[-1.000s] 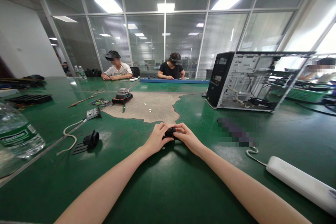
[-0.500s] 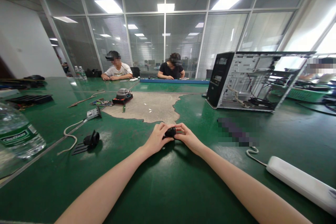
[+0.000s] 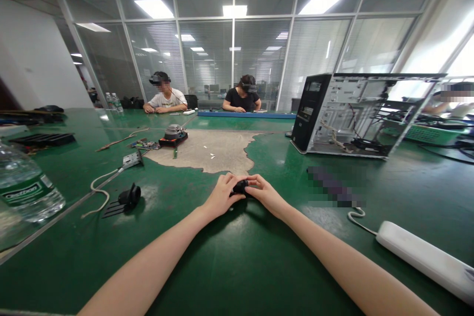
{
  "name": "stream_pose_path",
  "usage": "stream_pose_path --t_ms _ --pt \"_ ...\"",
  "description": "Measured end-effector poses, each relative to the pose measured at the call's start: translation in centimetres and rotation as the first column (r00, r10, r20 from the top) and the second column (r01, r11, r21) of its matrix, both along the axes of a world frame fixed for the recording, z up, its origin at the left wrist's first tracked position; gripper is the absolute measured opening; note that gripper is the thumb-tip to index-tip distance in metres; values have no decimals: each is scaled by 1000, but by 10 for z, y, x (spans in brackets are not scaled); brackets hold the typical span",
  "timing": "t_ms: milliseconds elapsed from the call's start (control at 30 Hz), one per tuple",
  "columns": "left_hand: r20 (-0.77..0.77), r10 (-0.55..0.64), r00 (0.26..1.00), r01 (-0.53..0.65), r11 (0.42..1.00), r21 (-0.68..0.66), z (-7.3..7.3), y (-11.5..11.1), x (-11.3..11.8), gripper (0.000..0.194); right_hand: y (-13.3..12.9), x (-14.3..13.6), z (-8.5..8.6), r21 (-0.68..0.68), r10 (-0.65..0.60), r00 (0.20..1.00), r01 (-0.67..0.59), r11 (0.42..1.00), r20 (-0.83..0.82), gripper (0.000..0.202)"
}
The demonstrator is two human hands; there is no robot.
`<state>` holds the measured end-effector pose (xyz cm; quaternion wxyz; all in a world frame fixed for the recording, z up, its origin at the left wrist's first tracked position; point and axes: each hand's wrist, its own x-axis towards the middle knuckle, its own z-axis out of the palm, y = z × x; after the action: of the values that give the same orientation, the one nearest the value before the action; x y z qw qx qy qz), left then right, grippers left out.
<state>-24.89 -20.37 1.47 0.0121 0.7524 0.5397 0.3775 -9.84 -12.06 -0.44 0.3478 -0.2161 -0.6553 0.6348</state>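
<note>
A small black part (image 3: pixel 240 186) is being held between two hands over a green table (image 3: pixel 237 266).
Its left side is being clamped by the curled fingers and thumb of the left hand (image 3: pixel 222 195), while its right end is being pinched by the fingertips of the right hand (image 3: pixel 263 195); slightly more of that end is being covered than half a second ago, though both hands are being held in nearly the same place. Beyond the fingertips, a bare patch (image 3: pixel 222 150) is being exposed in the green surface. Further out, a pronged black piece (image 3: pixel 128 199) at left, an open computer case (image 3: pixel 314 113) at far right and a white power strip (image 3: pixel 422 256) at near right are being left unmoved.
</note>
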Motion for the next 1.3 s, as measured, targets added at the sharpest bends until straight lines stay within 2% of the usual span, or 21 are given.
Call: stream_pose_path --t_ms 200,367,633,767,1033,1200,1300 --pt "-1 -2 1000 2 1000 -12 0 -1 0 47 -3 0 0 9 -26 1000 26 1000 -17 23" --pt "5 2 1000 -2 1000 -13 1 0 0 46 1 -1 -3 25 -44 999 43 999 30 29" --pt "-8 4 1000 -3 1000 4 0 0 0 47 -2 2 5 -27 50 998 -51 998 -28 28" --pt "-14 2 1000 -2 1000 1 0 -1 0 49 -3 1 5 -35 24 999 -25 999 -36 25" --pt "-7 11 1000 -11 1000 -9 1 0 0 50 -1 1 0 -1 -34 999 34 999 32 31" --pt "1 9 1000 -9 1000 -13 1 -1 1 51 -4 3 5 11 38 999 -38 999 -4 32" --pt "4 3 1000 -3 1000 -10 0 -1 1 50 -6 2 6 9 28 999 -27 1000 -27 26"
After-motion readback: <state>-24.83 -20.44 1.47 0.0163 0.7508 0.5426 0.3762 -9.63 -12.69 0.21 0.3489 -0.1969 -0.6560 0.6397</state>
